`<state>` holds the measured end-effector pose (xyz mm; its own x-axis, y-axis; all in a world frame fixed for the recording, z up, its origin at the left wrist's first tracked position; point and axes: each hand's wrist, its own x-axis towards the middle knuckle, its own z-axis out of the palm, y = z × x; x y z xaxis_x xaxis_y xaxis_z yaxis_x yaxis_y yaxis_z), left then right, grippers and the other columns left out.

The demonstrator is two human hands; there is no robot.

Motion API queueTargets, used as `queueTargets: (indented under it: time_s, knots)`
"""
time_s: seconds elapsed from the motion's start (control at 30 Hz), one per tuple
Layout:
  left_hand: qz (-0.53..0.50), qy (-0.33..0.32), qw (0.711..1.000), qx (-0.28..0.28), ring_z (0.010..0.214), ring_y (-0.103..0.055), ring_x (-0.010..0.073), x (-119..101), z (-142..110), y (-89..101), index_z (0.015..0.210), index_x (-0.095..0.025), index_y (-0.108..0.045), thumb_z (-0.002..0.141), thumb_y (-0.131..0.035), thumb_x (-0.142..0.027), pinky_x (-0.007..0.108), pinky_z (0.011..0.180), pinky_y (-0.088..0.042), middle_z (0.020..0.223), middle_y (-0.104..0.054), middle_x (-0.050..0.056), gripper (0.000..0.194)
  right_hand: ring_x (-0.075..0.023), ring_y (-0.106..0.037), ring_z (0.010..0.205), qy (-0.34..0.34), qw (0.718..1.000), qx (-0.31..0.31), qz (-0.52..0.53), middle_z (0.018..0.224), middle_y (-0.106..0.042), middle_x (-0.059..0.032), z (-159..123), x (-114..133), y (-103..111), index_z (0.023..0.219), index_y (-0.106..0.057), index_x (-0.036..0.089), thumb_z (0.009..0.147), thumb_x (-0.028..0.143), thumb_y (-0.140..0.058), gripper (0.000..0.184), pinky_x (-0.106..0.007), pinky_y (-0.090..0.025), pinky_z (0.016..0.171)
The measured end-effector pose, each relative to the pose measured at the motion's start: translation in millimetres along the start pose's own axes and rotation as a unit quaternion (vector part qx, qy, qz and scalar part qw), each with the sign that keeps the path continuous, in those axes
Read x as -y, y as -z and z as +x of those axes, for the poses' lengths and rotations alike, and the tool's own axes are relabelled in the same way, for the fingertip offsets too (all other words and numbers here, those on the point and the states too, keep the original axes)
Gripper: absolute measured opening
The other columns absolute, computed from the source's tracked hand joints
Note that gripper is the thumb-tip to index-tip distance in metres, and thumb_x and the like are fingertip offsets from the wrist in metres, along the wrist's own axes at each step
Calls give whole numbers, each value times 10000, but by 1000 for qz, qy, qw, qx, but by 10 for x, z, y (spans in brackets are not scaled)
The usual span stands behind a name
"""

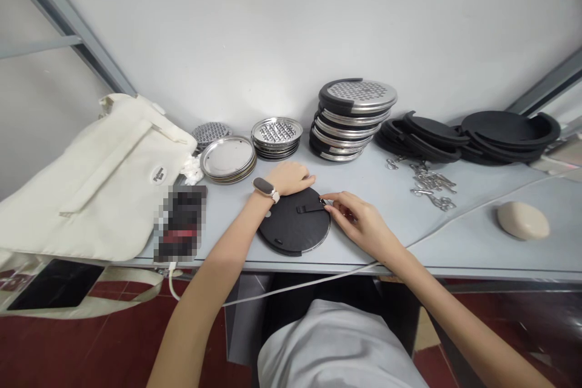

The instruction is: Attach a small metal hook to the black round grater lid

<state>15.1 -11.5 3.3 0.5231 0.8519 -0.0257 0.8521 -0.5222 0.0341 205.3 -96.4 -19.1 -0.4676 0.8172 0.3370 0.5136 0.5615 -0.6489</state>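
Note:
A flat black round disc (pixel 293 227) lies on the table in front of me, a strip of silvery rim showing at its lower right. My left hand (pixel 290 178), with a band on its wrist, holds the disc at its far edge, its fingers partly hidden. A short black strap (pixel 311 208) runs across the disc toward the right edge. At that edge, my right hand (pixel 357 218) pinches a small dark, shiny piece (pixel 322 201) between thumb and fingertip; its kind is too small to make out.
Behind stand stacks of metal grater discs (pixel 277 132), plain metal discs (pixel 228 156) and black-rimmed grater discs (pixel 357 97). Black round holders (pixel 504 130) and small metal clasps (pixel 431 182) lie right, near a beige rounded object (pixel 522 220) and white cable (pixel 454 219). A cream bag (pixel 113 188) sits left.

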Motion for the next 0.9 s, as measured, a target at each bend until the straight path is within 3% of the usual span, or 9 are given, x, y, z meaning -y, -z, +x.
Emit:
queueTargets:
  time_s: [0.53, 0.9]
  knots:
    - [1, 9, 1000, 4, 777, -579, 211, -11, -27, 18, 782, -201, -673, 903, -207, -530, 323, 699, -381, 868, -680, 93, 583, -136, -467, 569, -12, 1000, -18, -2, 660, -488, -1, -21, -27, -5, 1045, -584, 199, 913, 302, -435, 224, -260, -433, 590]
    - [-3, 5, 1000, 0, 781, -577, 221, -23, -33, 27, 783, -198, -683, 902, -214, -521, 335, 702, -380, 869, -680, 96, 582, -169, -550, 717, 6, 1000, -3, 20, 797, -533, -48, -11, -11, -4, 1125, -567, 218, 926, 267, -406, 261, -300, -465, 707]
